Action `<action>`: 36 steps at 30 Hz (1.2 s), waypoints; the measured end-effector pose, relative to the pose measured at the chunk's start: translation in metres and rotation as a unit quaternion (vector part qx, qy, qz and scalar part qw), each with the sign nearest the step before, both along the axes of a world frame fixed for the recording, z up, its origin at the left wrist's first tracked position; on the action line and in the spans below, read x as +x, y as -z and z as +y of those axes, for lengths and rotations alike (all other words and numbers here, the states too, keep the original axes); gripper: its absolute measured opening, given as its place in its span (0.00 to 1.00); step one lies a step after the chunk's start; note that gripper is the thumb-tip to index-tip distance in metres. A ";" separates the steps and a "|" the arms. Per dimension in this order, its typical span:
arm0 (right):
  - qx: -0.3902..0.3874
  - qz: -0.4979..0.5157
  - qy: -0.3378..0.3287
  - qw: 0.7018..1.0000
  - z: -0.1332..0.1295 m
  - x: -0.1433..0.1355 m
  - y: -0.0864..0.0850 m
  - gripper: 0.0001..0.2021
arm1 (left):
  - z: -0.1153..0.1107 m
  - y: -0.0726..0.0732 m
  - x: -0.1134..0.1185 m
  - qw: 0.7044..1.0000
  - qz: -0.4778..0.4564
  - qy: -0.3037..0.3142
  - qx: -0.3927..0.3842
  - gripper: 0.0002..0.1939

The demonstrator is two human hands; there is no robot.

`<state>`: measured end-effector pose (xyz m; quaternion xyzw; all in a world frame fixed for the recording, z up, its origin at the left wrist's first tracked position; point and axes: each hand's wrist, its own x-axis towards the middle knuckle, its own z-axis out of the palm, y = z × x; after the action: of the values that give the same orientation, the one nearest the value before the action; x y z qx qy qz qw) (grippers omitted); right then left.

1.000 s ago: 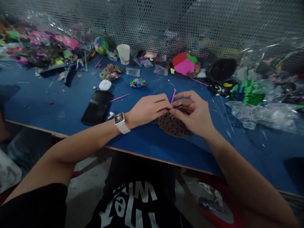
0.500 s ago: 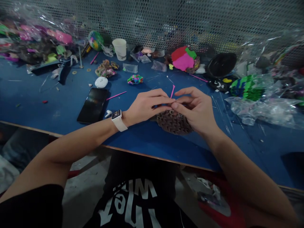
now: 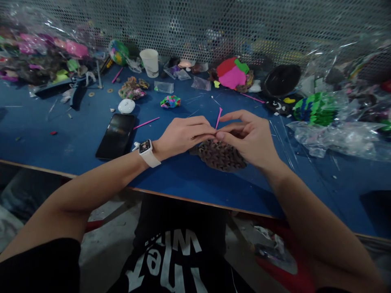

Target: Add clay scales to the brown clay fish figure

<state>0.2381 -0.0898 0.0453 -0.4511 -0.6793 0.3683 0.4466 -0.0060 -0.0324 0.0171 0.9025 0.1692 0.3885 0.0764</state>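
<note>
A brown lump covered in rows of small scale-like pieces (image 3: 222,156), apparently modelling clay, lies on the blue table under my hands. My left hand (image 3: 191,134) reaches in from the left, its fingers pressed together and their tips meeting those of my right hand just above the lump's far side. My right hand (image 3: 252,136) is closed in a pinch, thumb against fingertips, with the index finger arched above. Whatever sits between the fingertips is too small and covered to make out. A pink plastic modelling tool (image 3: 218,118) lies just beyond the fingertips.
A black phone (image 3: 116,136), a white earbud case (image 3: 126,106) and another pink stick (image 3: 146,123) lie left. Behind stand a paper cup (image 3: 149,63) and colourful clay pieces (image 3: 232,75). Crumpled plastic (image 3: 339,136) lies right. A perforated metal panel (image 3: 189,28) closes the back.
The whole view has shifted slightly, so the table things appear a little further left. Both hands keep their fingertips together above the brown lump, with hardly any change in pose.
</note>
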 end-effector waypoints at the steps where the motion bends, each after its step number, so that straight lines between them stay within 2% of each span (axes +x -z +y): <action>1: 0.005 0.002 0.007 1.000 0.000 -0.001 0.001 0.22 | -0.001 -0.001 0.000 1.000 0.002 -0.002 -0.003 0.17; 5: 0.021 0.004 0.037 0.999 -0.001 -0.006 0.004 0.22 | -0.001 -0.001 0.000 1.000 0.022 -0.006 -0.010 0.14; 8: 0.008 0.027 0.045 0.999 -0.002 -0.007 0.003 0.23 | 0.002 0.001 0.000 1.000 0.000 0.002 0.016 0.12; 12: -0.006 0.043 0.049 0.998 -0.004 -0.008 0.001 0.22 | 0.006 0.003 -0.002 0.999 -0.023 0.021 0.038 0.12; 19: -0.003 0.050 0.045 0.998 -0.005 -0.010 0.002 0.20 | 0.006 -0.001 -0.003 1.000 -0.001 0.013 0.015 0.16; 27: -0.009 0.059 0.059 0.996 -0.003 -0.009 0.001 0.21 | 0.002 -0.001 0.000 0.999 -0.036 0.001 0.030 0.11; 36: -0.089 0.111 0.008 0.990 -0.003 -0.010 -0.005 0.22 | -0.001 -0.003 0.001 0.996 -0.080 0.004 0.028 0.09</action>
<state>0.2279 -0.0933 0.0506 -0.4506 -0.5870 0.4712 0.4800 -0.0053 -0.0338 0.0204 0.8709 0.1481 0.4639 0.0663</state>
